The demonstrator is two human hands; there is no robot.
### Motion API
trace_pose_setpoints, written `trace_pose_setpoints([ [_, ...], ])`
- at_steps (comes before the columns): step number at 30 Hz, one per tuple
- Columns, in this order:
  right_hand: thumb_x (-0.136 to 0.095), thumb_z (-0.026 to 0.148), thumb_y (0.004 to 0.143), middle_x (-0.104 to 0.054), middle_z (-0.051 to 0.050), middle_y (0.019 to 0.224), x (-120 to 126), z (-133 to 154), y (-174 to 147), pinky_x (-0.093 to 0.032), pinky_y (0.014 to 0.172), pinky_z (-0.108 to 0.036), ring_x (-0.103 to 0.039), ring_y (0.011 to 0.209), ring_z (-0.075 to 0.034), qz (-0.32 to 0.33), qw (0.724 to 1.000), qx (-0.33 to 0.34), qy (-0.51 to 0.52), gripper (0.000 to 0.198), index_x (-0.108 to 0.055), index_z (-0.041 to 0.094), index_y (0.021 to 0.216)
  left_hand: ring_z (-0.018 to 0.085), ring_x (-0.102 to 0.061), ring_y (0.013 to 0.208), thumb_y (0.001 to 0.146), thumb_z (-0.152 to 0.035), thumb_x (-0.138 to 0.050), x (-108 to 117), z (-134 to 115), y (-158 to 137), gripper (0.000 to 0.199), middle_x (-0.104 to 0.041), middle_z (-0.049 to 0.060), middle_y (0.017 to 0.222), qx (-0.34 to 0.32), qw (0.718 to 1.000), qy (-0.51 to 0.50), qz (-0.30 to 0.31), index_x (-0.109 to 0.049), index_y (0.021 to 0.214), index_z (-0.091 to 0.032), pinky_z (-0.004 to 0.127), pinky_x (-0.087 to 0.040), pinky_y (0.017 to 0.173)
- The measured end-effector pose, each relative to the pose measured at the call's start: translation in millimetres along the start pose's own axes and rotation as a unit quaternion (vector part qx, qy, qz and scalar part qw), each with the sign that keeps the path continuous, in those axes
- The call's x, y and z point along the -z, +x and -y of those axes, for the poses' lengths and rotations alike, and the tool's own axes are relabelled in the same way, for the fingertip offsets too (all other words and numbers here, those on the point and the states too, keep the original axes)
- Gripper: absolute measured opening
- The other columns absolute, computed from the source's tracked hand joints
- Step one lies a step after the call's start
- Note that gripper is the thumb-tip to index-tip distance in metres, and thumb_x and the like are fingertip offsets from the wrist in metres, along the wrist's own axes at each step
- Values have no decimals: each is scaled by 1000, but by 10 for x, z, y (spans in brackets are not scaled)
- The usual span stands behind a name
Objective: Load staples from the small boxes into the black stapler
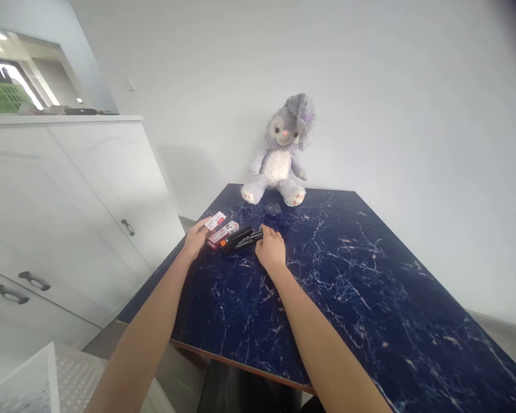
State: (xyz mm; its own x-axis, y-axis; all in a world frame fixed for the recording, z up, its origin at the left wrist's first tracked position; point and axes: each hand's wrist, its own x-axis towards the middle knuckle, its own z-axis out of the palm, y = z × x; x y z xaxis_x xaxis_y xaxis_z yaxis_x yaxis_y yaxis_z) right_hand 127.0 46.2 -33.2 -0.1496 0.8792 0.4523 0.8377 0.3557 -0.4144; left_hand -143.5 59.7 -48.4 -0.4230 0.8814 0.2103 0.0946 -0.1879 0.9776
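My left hand [195, 238] is closed on the near end of a small red-and-white box [215, 221] at the left side of the table. Just to its right lies a second, longer red-and-white box [223, 234]. A black stapler [248, 239] lies beside the boxes, its right end under the curled fingers of my right hand [270, 248]. Another long black part [239, 234] runs along it, with an orange patch [223, 242] near its left end. Whether the two black pieces are joined, I cannot tell.
A grey plush rabbit [279, 155] sits at the back of the dark blue marbled table [348, 287], against the wall, with a dark round item [272, 208] before its feet. White cabinets [69, 212] stand at the left. A white perforated basket [75, 373] is at lower left.
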Motion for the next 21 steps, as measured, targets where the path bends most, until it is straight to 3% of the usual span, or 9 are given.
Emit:
trace_pose_setpoints([
  [3,-44,13,90,-65,-10,130,24,-23,24,-42,97,-36,-58,110,-26,-1,1000,-13,27,49,-55,16,137,24,-70,99,81,-42,-74,-16,-35,-21,46,-73,10,114,-12,1000,21,10,-71,121,-19,39,-56,92],
  [13,-48,19,92,-74,-4,105,14,-104,64,-46,86,-30,-66,94,-20,-35,989,-61,133,31,-64,25,117,20,-70,82,82,-43,-71,-33,-157,-14,48,-75,9,106,-29,999,40,-11,-70,122,-16,37,-56,86],
  [18,-57,34,87,-75,-1,90,-6,-190,133,-49,78,-28,-68,82,-18,-47,956,-145,249,18,-68,24,96,21,-69,84,88,-39,-63,-104,-512,-191,39,-76,7,101,-108,989,105,2,-73,118,-16,33,-54,87],
  [21,-54,49,87,-74,-3,85,9,-192,151,-49,78,-29,-68,77,-19,-65,942,-153,291,29,-66,23,85,23,-67,98,88,-32,-63,-245,-743,-425,32,-74,6,112,-150,981,122,22,-74,115,-18,31,-52,92],
])
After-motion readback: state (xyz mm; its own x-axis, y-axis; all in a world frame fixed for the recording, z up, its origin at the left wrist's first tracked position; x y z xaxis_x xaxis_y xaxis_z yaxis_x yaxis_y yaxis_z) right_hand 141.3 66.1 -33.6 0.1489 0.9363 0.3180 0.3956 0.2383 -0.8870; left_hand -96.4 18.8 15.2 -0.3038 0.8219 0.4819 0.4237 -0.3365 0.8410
